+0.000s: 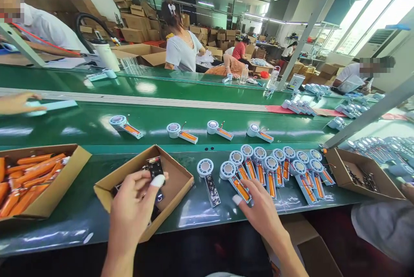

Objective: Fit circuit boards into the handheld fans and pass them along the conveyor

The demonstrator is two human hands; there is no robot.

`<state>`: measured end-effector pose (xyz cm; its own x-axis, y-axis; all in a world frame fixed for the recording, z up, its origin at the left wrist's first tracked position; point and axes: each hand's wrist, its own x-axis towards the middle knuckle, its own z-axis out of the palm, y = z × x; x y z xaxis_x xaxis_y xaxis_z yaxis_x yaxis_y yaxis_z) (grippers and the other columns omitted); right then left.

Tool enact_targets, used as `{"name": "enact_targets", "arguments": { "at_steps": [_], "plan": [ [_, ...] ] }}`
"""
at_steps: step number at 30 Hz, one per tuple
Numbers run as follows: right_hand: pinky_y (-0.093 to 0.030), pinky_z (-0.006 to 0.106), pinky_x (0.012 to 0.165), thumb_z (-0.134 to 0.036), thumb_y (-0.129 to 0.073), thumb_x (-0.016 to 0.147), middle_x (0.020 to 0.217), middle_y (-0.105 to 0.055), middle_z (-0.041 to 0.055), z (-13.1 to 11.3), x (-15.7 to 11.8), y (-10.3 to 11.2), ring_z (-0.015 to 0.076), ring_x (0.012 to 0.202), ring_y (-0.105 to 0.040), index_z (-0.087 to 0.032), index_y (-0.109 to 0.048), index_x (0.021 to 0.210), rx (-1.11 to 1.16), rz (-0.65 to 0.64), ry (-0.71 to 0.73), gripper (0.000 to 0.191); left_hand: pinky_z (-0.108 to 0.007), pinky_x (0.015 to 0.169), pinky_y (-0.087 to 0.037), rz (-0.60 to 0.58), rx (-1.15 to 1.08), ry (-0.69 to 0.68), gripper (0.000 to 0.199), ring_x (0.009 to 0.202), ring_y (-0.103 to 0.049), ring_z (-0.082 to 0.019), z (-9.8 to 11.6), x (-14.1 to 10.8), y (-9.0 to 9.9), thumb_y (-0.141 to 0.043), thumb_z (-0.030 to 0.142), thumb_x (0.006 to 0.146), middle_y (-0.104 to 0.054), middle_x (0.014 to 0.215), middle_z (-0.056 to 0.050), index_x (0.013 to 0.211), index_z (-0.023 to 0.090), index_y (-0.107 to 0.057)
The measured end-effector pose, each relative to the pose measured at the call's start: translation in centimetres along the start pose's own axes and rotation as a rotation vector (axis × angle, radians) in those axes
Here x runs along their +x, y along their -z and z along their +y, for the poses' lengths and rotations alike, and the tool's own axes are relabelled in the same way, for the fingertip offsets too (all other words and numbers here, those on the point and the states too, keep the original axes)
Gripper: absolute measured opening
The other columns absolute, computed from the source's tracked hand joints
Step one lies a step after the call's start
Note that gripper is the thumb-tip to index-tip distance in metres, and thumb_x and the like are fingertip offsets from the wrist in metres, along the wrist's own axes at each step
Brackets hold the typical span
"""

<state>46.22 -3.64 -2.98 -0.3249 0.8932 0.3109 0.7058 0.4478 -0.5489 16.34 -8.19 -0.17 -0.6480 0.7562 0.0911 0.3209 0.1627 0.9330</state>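
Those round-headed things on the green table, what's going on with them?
A person's left hand holds a small black circuit board over an open cardboard box. Their right hand is at the handle of a round-headed piece in the crowded group; whether it has a grip, I can't tell. One piece between the hands has a black board in it. Four more pieces, showing orange strips, lie in a row behind.

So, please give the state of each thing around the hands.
Left hand: closed on a board
Board: held over middle box
Right hand: at clustered fans, grip unclear
Clustered fans: uncovered
Belt fans: apart, uncovered
Lone fan: flat, inner board exposed
Left box: open, orange pieces inside
Middle box: open
Right box: open
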Motion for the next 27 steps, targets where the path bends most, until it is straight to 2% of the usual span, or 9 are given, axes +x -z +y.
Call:
{"name": "enact_targets", "arguments": {
  "at_steps": [2, 3, 6, 8, 12, 17, 21, 24, 27],
  "plan": [
    [-0.056, 0.037, 0.08, -0.023, -0.059, 0.091, 0.105, -0.07, 0.0097, 0.2, 0.5, -1.0, 0.0268, 0.097, -0.068, -0.021, -0.066, 0.116, -0.059, -0.059, 0.019, 0.027, -0.039, 0.087, -0.056, -0.119, -0.309, 0.117, 0.055, 0.088, -0.075, -0.027, 0.7, -3.2, -1.9, -0.07, 0.053, 0.077, -0.078, 0.081, -0.001, 0.122, 0.025, -0.057],
    [-0.055, 0.036, 0.078, -0.021, -0.055, 0.092, 0.1, -0.071, 0.0094, 0.3, 0.6, -1.6, 0.0263, 0.094, -0.068, -0.021, -0.068, 0.111, -0.046, -0.076, 0.02, 0.023, -0.038, 0.088, -0.055, -0.21, -0.384, 0.159, 0.057, 0.086, -0.075, -0.026, 0.9, -4.9, -3.1, -0.073, 0.052, 0.075, -0.078, 0.079, -0.002, 0.122, 0.023, -0.06],
    [-0.053, 0.033, 0.074, -0.021, -0.048, 0.095, 0.091, -0.073, 0.0083, 0.7, 0.3, -2.7, 0.023, 0.084, -0.068, -0.02, -0.071, 0.097, 0.178, -0.081, -0.066, 0.023, -0.034, 0.084, -0.055, -0.487, -0.525, 0.274, 0.037, 0.083, -0.073, -0.024, 1.0, -8.7, -6.9, -0.073, 0.048, 0.076, -0.078, 0.083, -0.006, 0.097, 0.018, -0.069],
    [-0.052, 0.03, 0.07, -0.028, -0.051, 0.095, 0.088, -0.074, 0.0075, 1.0, -0.2, -2.8, 0.0209, 0.077, -0.067, -0.019, -0.072, 0.096, 0.392, -0.073, -0.203, 0.023, -0.034, 0.078, -0.057, -0.601, -0.554, 0.34, 0.034, 0.08, -0.073, -0.024, 0.6, -10.1, -9.0, -0.072, 0.049, 0.076, -0.078, 0.088, -0.009, 0.089, 0.017, -0.069],
    [-0.049, 0.027, 0.064, -0.039, -0.06, 0.091, 0.081, -0.071, 0.0061, 1.2, -1.4, -1.4, 0.018, 0.07, -0.063, -0.017, -0.072, 0.092, 0.697, -0.181, -0.408, 0.026, -0.039, 0.079, -0.059, -0.566, -0.411, 0.318, 0.042, 0.082, -0.074, -0.028, -1.1, -10.1, -10.9, -0.072, 0.055, 0.072, -0.078, 0.093, -0.011, 0.091, 0.018, -0.068],
    [-0.048, 0.026, 0.064, -0.04, -0.062, 0.089, 0.077, -0.066, 0.0016, 0.8, -2.9, 0.6, 0.0153, 0.066, -0.059, -0.018, -0.064, 0.101, 0.819, -0.361, -0.508, 0.025, -0.041, 0.08, -0.06, -0.388, -0.132, 0.202, 0.047, 0.086, -0.075, -0.032, -3.5, -9.1, -8.3, -0.066, 0.062, 0.072, -0.079, 0.092, -0.012, 0.094, 0.021, -0.068],
    [-0.04, 0.024, 0.057, -0.039, -0.059, 0.091, 0.067, -0.062, -0.0003, -0.4, -3.1, 0.5, 0.0155, 0.062, -0.056, -0.019, -0.061, 0.088, 0.465, -0.283, -0.581, 0.02, -0.038, 0.073, -0.061, -0.286, -0.16, 0.268, 0.065, 0.077, -0.076, -0.028, -3.4, -9.6, -6.6, -0.07, 0.061, 0.072, -0.079, 0.093, -0.01, 0.121, 0.02, -0.057],
    [-0.033, 0.025, 0.056, -0.034, -0.061, 0.091, 0.06, -0.061, 0.0002, -1.3, -2.7, -0.5, 0.0155, 0.059, -0.053, -0.019, -0.062, 0.071, 0.172, -0.276, -0.499, 0.025, -0.035, 0.071, -0.06, -0.317, -0.283, 0.309, 0.065, 0.068, -0.073, -0.022, -2.5, -10.4, -7.0, -0.071, 0.055, 0.075, -0.077, 0.085, -0.005, 0.127, 0.021, -0.052],
    [-0.034, 0.025, 0.057, -0.022, -0.06, 0.091, 0.062, -0.065, 0.0009, -1.7, -2.4, -1.6, 0.0154, 0.057, -0.056, -0.019, -0.065, 0.07, 0.075, -0.234, -0.355, 0.022, -0.033, 0.07, -0.058, -0.377, -0.353, 0.356, 0.061, 0.063, -0.07, -0.02, -2.0, -10.8, -7.7, -0.07, 0.052, 0.078, -0.076, 0.077, -0.002, 0.127, 0.022, -0.051]
  ]
}}
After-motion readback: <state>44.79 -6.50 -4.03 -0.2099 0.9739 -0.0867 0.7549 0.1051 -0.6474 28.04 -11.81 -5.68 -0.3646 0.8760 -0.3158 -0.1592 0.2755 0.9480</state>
